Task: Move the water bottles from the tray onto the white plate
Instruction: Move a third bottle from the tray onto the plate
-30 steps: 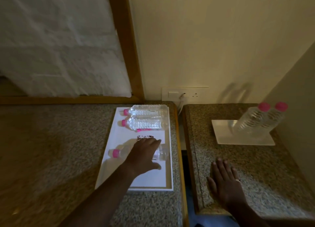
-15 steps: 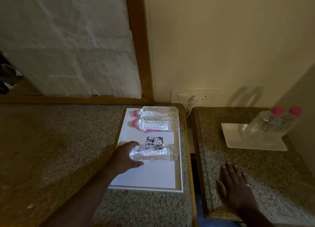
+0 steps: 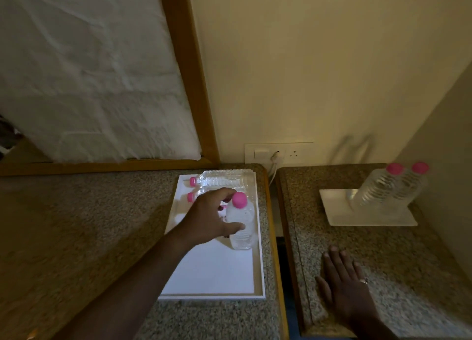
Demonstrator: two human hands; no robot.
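Note:
My left hand [image 3: 212, 215] grips a clear water bottle with a pink cap [image 3: 242, 224], held upright just above the white tray [image 3: 209, 275] on the left counter. Two more pink-capped bottles lie on their sides at the tray's far end, one at the back [image 3: 224, 178] and one partly hidden behind my hand [image 3: 194, 195]. On the right counter a white plate [image 3: 339, 212] carries two upright bottles [image 3: 378, 186] [image 3: 411, 184] at its far right. My right hand [image 3: 344, 286] rests flat, fingers spread, on the right counter in front of the plate.
A dark gap [image 3: 279, 250] separates the two speckled stone counters. A wall socket with a plugged white cable [image 3: 277, 155] sits behind the gap. A wood-framed panel [image 3: 196, 89] rises behind the left counter. A wall closes the right side beyond the plate.
My left hand took hold of the bottle that lay on the tray, lifted it and turned it from lying sideways to upright. My right hand stayed flat on the right counter.

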